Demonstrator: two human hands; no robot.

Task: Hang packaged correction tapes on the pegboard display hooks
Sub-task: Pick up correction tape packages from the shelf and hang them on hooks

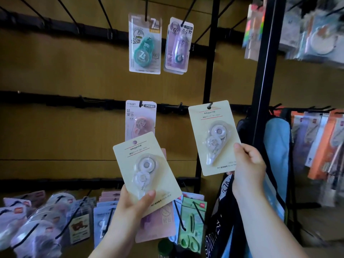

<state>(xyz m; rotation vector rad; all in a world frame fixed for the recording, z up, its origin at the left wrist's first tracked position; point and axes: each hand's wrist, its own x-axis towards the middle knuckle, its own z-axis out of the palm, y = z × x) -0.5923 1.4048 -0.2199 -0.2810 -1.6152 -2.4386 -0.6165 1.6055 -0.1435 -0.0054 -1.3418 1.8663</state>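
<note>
A brown wooden display board (pixel 65 75) fills the view, crossed by black horizontal rails (pixel 55 98) that carry thin black hooks. A black metal upright post (pixel 266 71) stands at the board's right edge, with a blue and black fabric bag (pixel 277 157) hanging beside it.

Towards the right end of the middle rail hangs a cream cardboard pack (pixel 214 138) with a clear teardrop correction tape, its punched hole on the tip of a short black hook (pixel 210 105). The right hand (pixel 247 170) pinches this card's lower right edge, thumb on the front.

Lower down, nearer the board's centre, the left hand (pixel 134 205) grips a second cream cardboard pack (pixel 147 175) of the same kind, tilted, with the thumb pressed on its lower front (a pale pink card pack (pixel 158 226) lies behind it in the same grasp).

Behind the tilted card's top edge, a pink blister pack (pixel 140 120) hangs from the middle rail. From the top rail hang a teal correction tape pack (pixel 144 43) and, just beside it, a purple correction tape pack (pixel 177 46).
</note>
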